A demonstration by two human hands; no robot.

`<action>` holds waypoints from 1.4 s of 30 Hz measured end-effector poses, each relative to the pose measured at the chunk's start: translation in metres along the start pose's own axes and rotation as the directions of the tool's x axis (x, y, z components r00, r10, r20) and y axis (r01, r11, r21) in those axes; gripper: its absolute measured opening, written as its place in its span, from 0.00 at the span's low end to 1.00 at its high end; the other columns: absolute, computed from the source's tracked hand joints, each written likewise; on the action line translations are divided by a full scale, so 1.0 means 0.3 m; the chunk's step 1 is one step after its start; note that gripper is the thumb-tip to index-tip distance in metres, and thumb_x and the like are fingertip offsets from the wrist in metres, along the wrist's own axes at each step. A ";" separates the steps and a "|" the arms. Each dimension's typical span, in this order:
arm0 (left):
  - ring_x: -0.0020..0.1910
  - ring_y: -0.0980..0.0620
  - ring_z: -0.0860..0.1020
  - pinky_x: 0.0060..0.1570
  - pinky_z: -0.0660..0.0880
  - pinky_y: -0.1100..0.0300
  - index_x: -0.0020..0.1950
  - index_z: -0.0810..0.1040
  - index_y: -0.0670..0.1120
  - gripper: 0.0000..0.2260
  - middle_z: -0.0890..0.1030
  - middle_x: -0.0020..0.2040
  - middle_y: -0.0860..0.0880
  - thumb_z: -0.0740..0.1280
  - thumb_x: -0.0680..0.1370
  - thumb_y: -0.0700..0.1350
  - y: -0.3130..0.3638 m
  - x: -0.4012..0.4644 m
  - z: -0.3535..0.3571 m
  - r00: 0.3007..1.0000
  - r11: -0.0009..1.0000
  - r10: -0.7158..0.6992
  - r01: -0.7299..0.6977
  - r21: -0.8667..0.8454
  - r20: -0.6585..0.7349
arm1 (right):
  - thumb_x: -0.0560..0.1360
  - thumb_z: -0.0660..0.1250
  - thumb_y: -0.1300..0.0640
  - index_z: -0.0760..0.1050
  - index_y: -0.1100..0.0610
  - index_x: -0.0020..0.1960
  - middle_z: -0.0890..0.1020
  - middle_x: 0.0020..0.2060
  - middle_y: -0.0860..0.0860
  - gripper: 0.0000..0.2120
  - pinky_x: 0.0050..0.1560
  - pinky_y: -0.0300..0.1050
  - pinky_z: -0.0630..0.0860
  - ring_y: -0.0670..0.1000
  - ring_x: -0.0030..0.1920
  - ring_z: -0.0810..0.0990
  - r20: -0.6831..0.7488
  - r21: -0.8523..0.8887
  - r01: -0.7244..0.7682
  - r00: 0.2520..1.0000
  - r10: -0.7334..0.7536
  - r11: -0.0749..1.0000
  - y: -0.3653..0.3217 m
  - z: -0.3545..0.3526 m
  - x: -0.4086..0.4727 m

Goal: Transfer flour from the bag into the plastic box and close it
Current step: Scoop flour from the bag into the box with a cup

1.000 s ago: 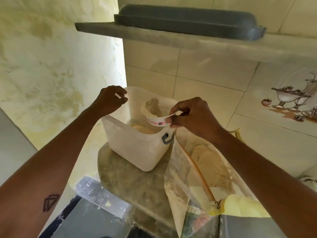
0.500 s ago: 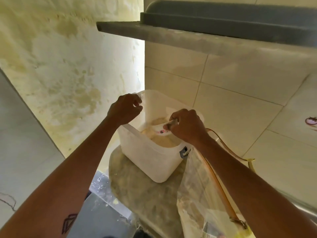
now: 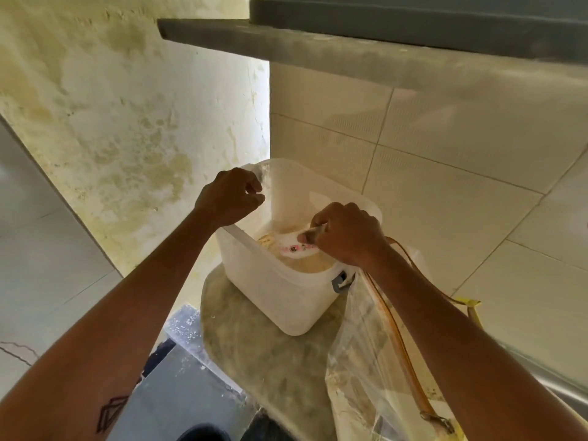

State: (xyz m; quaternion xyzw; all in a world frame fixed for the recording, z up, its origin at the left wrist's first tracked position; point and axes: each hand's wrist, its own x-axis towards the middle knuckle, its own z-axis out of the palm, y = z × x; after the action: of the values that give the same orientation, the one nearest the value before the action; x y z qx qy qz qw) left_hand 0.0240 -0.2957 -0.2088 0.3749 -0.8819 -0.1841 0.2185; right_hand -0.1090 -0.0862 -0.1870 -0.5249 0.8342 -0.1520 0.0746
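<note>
Mottled stone counter (image 3: 254, 354), tiled wall (image 3: 445, 160) behind

Both bare forearms are reaching forward and converging toward the middle of the view. The left hand (image 3: 229, 196) is curling its fingers (image 3: 254, 187) and pinching the upper edge of the plastic box (image 3: 280, 291), knuckles facing up. The right hand (image 3: 345, 235) is bending down at the wrist into the box's opening, its fingers gripping a small white cup (image 3: 294, 246) (the thumb tip is showing against the cup's rim). The left forearm is showing a small dark line tattoo near the elbow.
</note>
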 end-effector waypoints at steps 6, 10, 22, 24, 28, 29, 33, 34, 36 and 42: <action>0.49 0.54 0.80 0.49 0.73 0.55 0.54 0.84 0.51 0.08 0.84 0.50 0.56 0.72 0.77 0.50 0.007 -0.005 -0.002 1.000 1.000 0.002 -0.002 -0.012 0.006 | 0.73 0.72 0.36 0.83 0.49 0.54 0.83 0.49 0.47 0.19 0.49 0.45 0.69 0.49 0.46 0.78 0.065 -0.048 0.028 0.998 -0.025 0.998 0.003 -0.004 0.008; 0.49 0.54 0.80 0.50 0.74 0.54 0.51 0.85 0.52 0.05 0.84 0.49 0.56 0.72 0.77 0.50 0.014 -0.012 -0.007 1.000 1.000 0.002 -0.002 -0.010 0.007 | 0.73 0.72 0.35 0.83 0.48 0.53 0.84 0.48 0.47 0.19 0.48 0.45 0.69 0.49 0.47 0.80 0.037 -0.052 0.035 0.999 -0.033 0.998 0.006 0.002 0.011; 0.49 0.54 0.80 0.51 0.75 0.52 0.48 0.85 0.51 0.04 0.81 0.45 0.57 0.73 0.77 0.50 0.014 -0.008 -0.009 0.998 1.000 0.006 -0.007 0.004 0.065 | 0.71 0.71 0.33 0.83 0.49 0.49 0.83 0.43 0.45 0.20 0.47 0.45 0.69 0.49 0.45 0.80 -0.030 -0.058 0.027 0.999 -0.029 0.998 0.018 0.025 0.022; 0.48 0.55 0.80 0.49 0.73 0.54 0.48 0.85 0.51 0.04 0.82 0.45 0.58 0.73 0.77 0.50 0.017 -0.010 -0.010 0.998 1.000 0.012 -0.013 0.005 0.061 | 0.71 0.70 0.33 0.82 0.49 0.50 0.82 0.44 0.45 0.21 0.48 0.45 0.68 0.49 0.46 0.80 -0.040 -0.049 0.025 0.999 -0.027 0.998 0.023 0.029 0.022; 0.48 0.55 0.80 0.48 0.70 0.55 0.47 0.85 0.52 0.03 0.82 0.45 0.58 0.73 0.77 0.49 0.017 -0.013 -0.013 0.998 1.000 0.001 -0.001 -0.003 0.060 | 0.70 0.70 0.32 0.83 0.47 0.50 0.81 0.43 0.44 0.21 0.49 0.46 0.69 0.50 0.46 0.80 -0.040 -0.037 0.039 0.998 -0.041 0.999 0.025 0.029 0.024; 0.48 0.55 0.81 0.48 0.70 0.55 0.47 0.85 0.52 0.03 0.82 0.45 0.59 0.73 0.77 0.49 0.019 -0.014 -0.015 0.998 1.000 0.002 -0.001 -0.002 0.063 | 0.70 0.70 0.31 0.82 0.47 0.49 0.81 0.43 0.44 0.21 0.49 0.46 0.70 0.50 0.47 0.80 -0.043 -0.037 0.043 0.998 -0.045 0.998 0.024 0.028 0.021; 0.48 0.53 0.81 0.47 0.71 0.55 0.46 0.85 0.51 0.02 0.82 0.43 0.58 0.72 0.77 0.47 0.029 -0.020 -0.016 0.998 1.000 -0.002 0.002 -0.004 0.055 | 0.73 0.69 0.32 0.83 0.50 0.51 0.82 0.43 0.45 0.22 0.50 0.46 0.77 0.50 0.44 0.80 -0.131 -0.019 0.103 0.986 -0.105 0.994 0.025 0.031 0.009; 0.47 0.53 0.82 0.47 0.73 0.55 0.45 0.85 0.51 0.03 0.83 0.43 0.57 0.71 0.77 0.46 0.030 -0.024 -0.018 0.999 1.000 -0.006 0.006 -0.010 0.033 | 0.74 0.68 0.33 0.83 0.51 0.52 0.82 0.42 0.46 0.22 0.49 0.46 0.79 0.50 0.43 0.81 -0.159 -0.065 0.149 0.975 -0.158 0.987 0.025 0.029 -0.002; 0.46 0.52 0.82 0.47 0.78 0.53 0.44 0.84 0.52 0.05 0.84 0.43 0.56 0.69 0.76 0.46 0.031 -0.030 -0.020 1.000 1.000 -0.012 0.012 -0.026 -0.027 | 0.76 0.64 0.33 0.81 0.52 0.53 0.84 0.41 0.49 0.23 0.46 0.47 0.80 0.52 0.41 0.82 -0.209 -0.225 0.252 0.931 -0.300 0.941 0.027 0.031 -0.020; 0.51 0.50 0.82 0.51 0.77 0.51 0.52 0.82 0.54 0.07 0.81 0.54 0.57 0.68 0.76 0.46 0.062 -0.068 -0.034 0.982 1.000 0.024 -0.026 -0.010 -0.187 | 0.75 0.66 0.35 0.81 0.55 0.49 0.84 0.38 0.53 0.22 0.36 0.46 0.77 0.56 0.39 0.83 -0.424 -0.450 0.331 0.738 -0.524 0.830 0.041 0.005 -0.070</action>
State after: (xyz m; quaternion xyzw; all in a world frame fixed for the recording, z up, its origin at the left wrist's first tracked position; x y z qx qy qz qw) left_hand 0.0312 -0.2702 -0.1961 0.3781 -0.8610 -0.1506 0.3050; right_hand -0.1099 -0.0627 -0.1933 -0.6463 0.6885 -0.1556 -0.2897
